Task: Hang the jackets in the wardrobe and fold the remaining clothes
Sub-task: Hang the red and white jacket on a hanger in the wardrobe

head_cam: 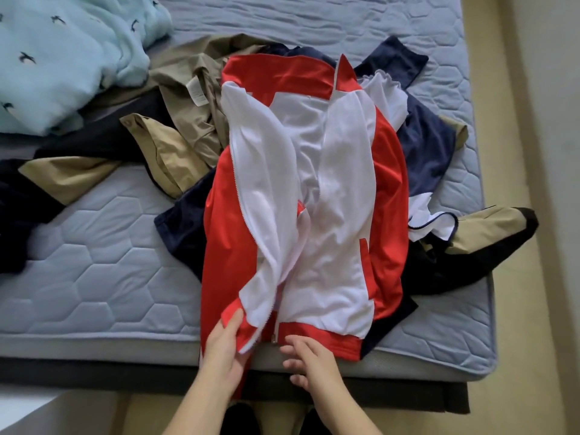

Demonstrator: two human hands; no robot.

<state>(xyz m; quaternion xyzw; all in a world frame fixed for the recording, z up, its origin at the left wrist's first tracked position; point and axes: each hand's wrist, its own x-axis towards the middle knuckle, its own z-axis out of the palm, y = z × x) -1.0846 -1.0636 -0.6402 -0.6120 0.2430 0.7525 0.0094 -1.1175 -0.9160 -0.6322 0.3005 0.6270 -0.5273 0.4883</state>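
Observation:
A red jacket (386, 196) with white lining lies open on the bed, collar away from me, hem at the mattress's near edge. My left hand (224, 350) grips the left front panel's bottom corner, thumb on the red hem band. My right hand (310, 362) hovers with fingers spread just below the right hem band, beside the zipper's bottom end, holding nothing. Under the red jacket lie a navy garment (426, 146) and a beige and black jacket (175, 120).
A light blue fleece with small dark bird prints (62, 58) is heaped at the bed's far left. Another beige and black piece (483, 233) hangs over the right mattress edge. The quilted grey-blue mattress (94, 262) ends at a dark frame; floor lies to the right.

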